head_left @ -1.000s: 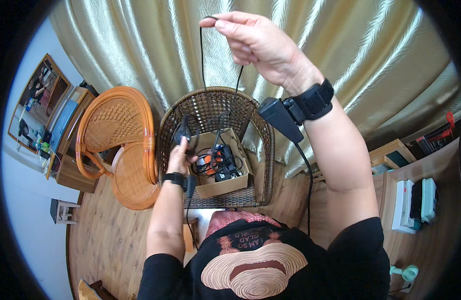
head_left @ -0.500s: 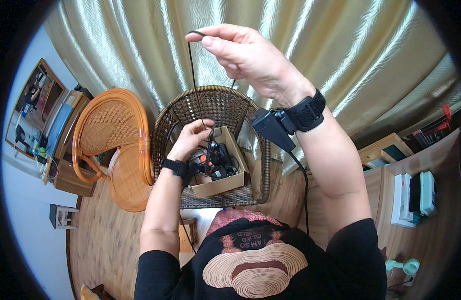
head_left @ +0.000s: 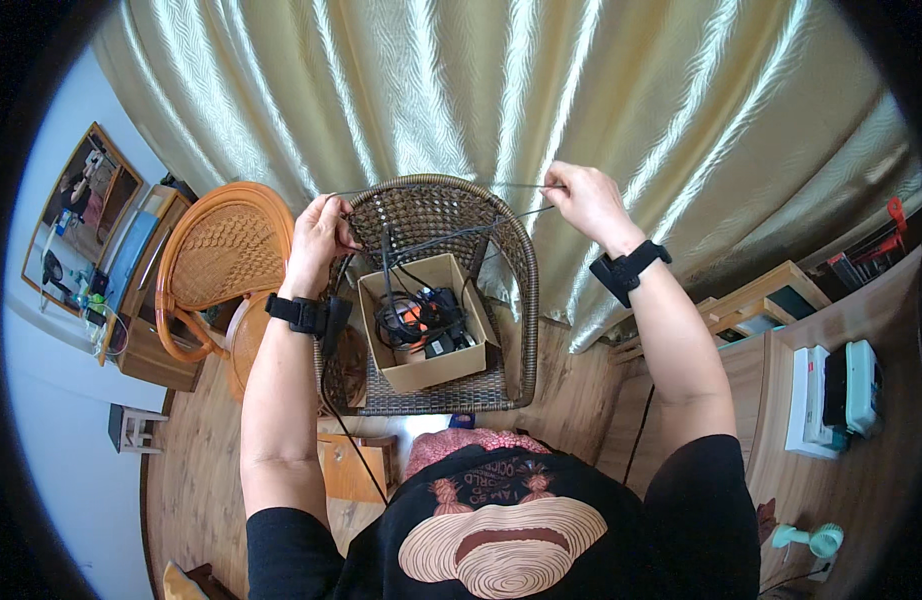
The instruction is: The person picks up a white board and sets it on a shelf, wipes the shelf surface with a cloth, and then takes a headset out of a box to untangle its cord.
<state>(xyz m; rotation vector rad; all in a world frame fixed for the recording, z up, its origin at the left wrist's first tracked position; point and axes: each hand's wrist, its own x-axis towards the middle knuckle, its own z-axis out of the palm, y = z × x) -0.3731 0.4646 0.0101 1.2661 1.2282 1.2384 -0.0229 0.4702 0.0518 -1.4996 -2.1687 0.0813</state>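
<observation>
Black and thin, a flexible cable (head_left: 451,237) is strung between two bare hands above an open brown cardboard box (head_left: 436,376), one strand drawn nearly straight and others drooping below it. To the left of the box, the left hand (head_left: 324,236) has its thumb and forefinger closed on one end of the stretch, the other fingers loosely curled. To the right of the box, the right hand (head_left: 584,203) pinches the opposite end, fingers folded inward. Both wrists wear black straps. Inside the box lie tangled black cords (head_left: 399,312) with orange and black pieces among them; any print on these is too small to read. Beneath the box is a dark brown woven wicker armchair (head_left: 527,345), and left of it a glossy orange-brown rattan chair (head_left: 226,240). Nearer the wearer than the box, a black short-sleeved shirt (head_left: 621,545) carries reddish printed lettering, upside down from here, above a tan straw-hat picture. Shiny gold-beige curtains (head_left: 461,90) hang behind the box.
</observation>
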